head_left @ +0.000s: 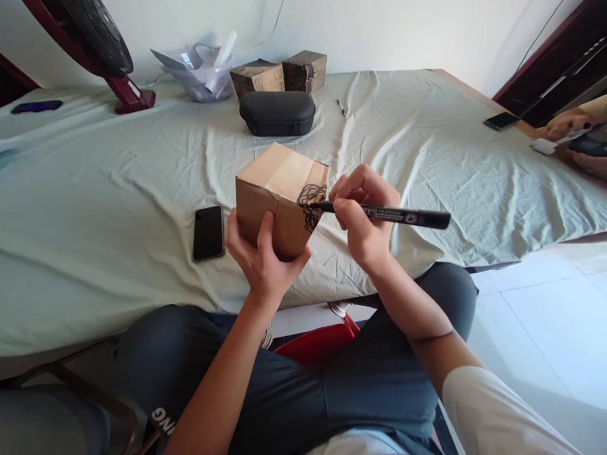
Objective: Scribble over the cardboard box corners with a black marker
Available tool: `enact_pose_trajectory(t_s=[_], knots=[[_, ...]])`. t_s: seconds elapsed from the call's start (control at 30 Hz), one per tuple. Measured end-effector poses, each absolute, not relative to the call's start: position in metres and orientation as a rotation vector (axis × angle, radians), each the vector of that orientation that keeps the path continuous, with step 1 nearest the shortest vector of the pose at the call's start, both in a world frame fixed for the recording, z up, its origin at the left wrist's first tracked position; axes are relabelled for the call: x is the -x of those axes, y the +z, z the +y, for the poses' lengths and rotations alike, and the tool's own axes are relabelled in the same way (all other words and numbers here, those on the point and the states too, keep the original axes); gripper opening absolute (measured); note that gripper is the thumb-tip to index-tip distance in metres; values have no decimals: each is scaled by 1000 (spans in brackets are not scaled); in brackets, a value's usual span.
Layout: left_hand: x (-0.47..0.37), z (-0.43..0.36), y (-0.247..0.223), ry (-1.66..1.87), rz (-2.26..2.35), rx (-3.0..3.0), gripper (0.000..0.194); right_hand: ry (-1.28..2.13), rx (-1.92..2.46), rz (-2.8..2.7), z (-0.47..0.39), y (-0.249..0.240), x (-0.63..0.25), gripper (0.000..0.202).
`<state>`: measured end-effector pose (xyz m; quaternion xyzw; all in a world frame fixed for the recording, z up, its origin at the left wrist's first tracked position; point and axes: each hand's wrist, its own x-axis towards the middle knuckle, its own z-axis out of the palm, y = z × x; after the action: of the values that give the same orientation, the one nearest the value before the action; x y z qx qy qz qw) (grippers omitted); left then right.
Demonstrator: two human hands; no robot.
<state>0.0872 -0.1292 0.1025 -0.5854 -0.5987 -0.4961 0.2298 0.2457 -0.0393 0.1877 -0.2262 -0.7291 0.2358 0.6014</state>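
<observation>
The left hand [265, 259] cups a tilted, brown cardboard box [284, 212] above the pale-green-draped worktop [118, 208], the right hand [367, 237] pinches a black cylindrical marker [393, 215] at its looped black scribbles [312, 194], inking appears underway, and the next stroke likely calls for a steady box.

The near box [277, 202] looks like smooth, matt cardboard and the marker [410, 216] like plastic with a slight sheen, while the cloth [133, 208] is matt and wrinkled — the near-left phone [208, 232] glossy and glass-faced, the far case [277, 114] matt, the far-left basket [205, 93] smooth, translucent plastic.
</observation>
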Motion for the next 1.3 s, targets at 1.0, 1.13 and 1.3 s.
enact_pose_trajectory(t_s=[1.0,1.13,1.3], knots=[[-13,-106,78,-1545,-1850,1736,120,1503,980,-1552,55,108,-318,48],[-4,-106,83,-1576,-1821,1797,123,1440,1170,-1337,59,73,-326,39],[-6,-110,91,-1577,-1790,1844,115,954,1338,-1865,64,67,-313,27]])
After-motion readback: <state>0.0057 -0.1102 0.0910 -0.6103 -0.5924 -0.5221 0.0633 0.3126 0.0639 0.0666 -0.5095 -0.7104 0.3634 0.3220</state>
